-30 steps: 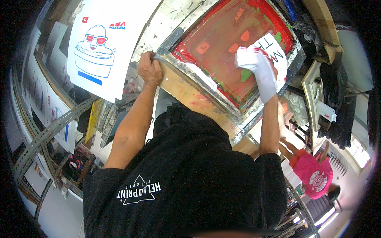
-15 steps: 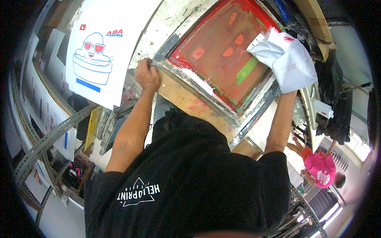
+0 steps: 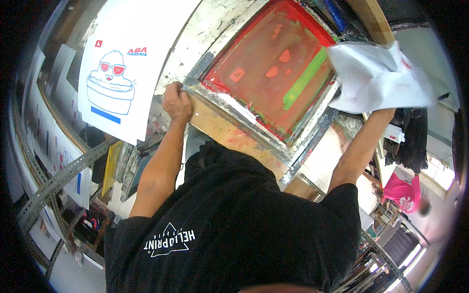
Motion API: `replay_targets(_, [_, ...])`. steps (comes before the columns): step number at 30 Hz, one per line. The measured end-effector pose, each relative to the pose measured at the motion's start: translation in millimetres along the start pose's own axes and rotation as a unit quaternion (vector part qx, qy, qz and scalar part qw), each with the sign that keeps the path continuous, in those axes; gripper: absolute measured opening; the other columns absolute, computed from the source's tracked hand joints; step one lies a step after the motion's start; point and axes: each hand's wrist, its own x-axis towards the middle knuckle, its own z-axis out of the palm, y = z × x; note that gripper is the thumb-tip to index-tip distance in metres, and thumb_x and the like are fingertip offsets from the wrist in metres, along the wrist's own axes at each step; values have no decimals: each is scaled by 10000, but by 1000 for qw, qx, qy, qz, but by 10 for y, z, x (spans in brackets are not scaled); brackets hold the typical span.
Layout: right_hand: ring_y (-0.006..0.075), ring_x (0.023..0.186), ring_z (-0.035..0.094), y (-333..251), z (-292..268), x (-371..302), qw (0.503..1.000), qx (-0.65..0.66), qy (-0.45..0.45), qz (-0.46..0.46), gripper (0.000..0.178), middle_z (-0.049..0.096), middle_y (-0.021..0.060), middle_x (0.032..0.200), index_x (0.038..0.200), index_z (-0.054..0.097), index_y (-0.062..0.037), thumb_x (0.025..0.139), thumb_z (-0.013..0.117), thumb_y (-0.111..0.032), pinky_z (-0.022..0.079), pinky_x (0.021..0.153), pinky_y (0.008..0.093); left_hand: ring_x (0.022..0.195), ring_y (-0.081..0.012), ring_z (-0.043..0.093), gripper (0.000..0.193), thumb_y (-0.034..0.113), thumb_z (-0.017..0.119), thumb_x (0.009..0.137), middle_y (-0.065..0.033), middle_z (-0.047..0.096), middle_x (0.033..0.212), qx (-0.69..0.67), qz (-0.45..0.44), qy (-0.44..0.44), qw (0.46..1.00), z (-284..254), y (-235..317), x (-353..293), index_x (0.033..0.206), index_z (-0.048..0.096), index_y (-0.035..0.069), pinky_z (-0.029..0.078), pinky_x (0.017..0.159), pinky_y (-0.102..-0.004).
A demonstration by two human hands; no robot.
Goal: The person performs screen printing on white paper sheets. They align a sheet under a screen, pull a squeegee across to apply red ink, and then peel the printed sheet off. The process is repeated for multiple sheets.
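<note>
A screen-printing frame (image 3: 293,151) lies tilted in front of me, its red-brown mesh (image 3: 259,78) smeared with ink and marked with lighter shapes and a green strip. My left hand (image 3: 177,101) is closed on the frame's near left corner, above a tan board edge (image 3: 220,119). To the right, a crumpled white sheet (image 3: 373,80) with faint red marks hangs at the end of my right forearm (image 3: 359,151). It covers my right hand, so the fingers are hidden, but the sheet is carried by that hand. Whether it is cloth or paper I cannot tell.
Left of the frame a large white printed sheet (image 3: 110,105) shows a blue cartoon with red glasses. Metal racks (image 3: 68,166) with more printed sheets stand further left. Dark cloths (image 3: 410,132) hang at the right, and a person in pink (image 3: 400,190) is beyond.
My right hand and the white sheet have moved right, off the mesh, and the sheet has spread wider. More of the green strip shows. My left hand stays on the frame's corner.
</note>
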Motion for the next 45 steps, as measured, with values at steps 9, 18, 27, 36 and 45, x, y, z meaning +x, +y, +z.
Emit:
replay_targets(9, [301, 1076, 600, -740, -535, 278, 996, 35, 71, -34, 429, 625, 168, 1169, 1218, 571, 17, 836, 614, -172, 477, 929, 370, 851, -327, 625, 242, 114, 494, 761, -134, 638, 920, 15, 13, 9, 1000, 17, -104, -10, 967, 612, 69, 478, 775, -432])
replay_targets(18, [302, 1057, 610, -623, -1083, -498, 986, 99, 124, -47, 409, 624, 170, 1167, 1215, 564, 31, 868, 574, -186, 492, 918, 378, 789, -378, 613, 274, 136, 514, 732, -185, 639, 832, 22, -21, -33, 999, 7, 125, -65, 942, 635, 8, 483, 758, -439])
replay_targets(27, [303, 1038, 620, -403, -307, -1421, 956, 279, 90, -22, 397, 623, 173, 1164, 1211, 557, 45, 901, 534, -201, 508, 907, 386, 804, -174, 582, 298, 66, 528, 855, -91, 617, 976, -330, -34, -19, 943, 183, -564, 63, 1139, 580, -7, 496, 677, -284])
replay_targets(36, [304, 1020, 630, -273, 782, -2810, 932, 355, -61, 51, 392, 621, 176, 1162, 1207, 550, 59, 933, 494, -215, 524, 896, 393, 946, -185, 624, 272, 101, 609, 928, -85, 591, 1173, -525, -4, -279, 804, -347, 541, -707, 1178, 545, 16, 512, 774, -306])
replay_targets(45, [266, 952, 631, -375, 1957, -4340, 931, 328, 135, 82, 366, 611, 151, 1113, 1167, 541, 22, 808, 566, 86, 540, 810, 410, 1216, -240, 494, 435, 279, 465, 1011, -85, 449, 1354, -712, 1, -119, 692, -1900, 1099, -806, 1386, 332, 104, 469, 959, -422])
